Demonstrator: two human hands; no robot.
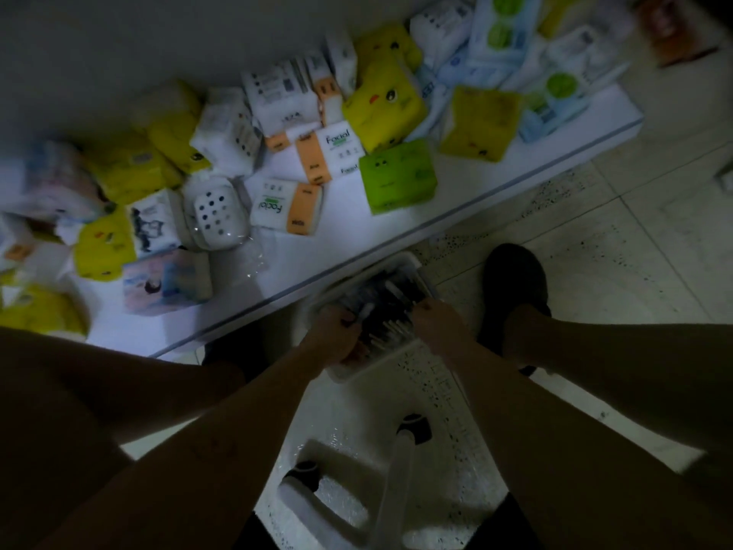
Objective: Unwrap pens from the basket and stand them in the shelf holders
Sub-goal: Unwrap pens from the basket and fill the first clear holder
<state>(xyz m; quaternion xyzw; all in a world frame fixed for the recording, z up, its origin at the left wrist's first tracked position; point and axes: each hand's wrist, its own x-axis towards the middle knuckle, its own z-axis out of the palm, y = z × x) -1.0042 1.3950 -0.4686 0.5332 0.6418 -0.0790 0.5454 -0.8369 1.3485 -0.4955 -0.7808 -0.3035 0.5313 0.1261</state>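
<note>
A white plastic basket (412, 267) sits on the floor by the low shelf's front edge, full of dark wrapped pens (386, 301). Both my hands are down inside it. My left hand (335, 335) is closed around a bundle of pens at the basket's near left side. My right hand (436, 325) has its fingers curled on the pens at the near right. The picture is dim and blurred, so single pens are hard to make out. No shelf holders are in view.
A low white shelf (476, 192) carries several tissue packs, yellow, green (398, 176) and white with orange. A white step stool (357, 494) stands below my arms. A dark shoe (513, 287) rests on the speckled tile floor right of the basket.
</note>
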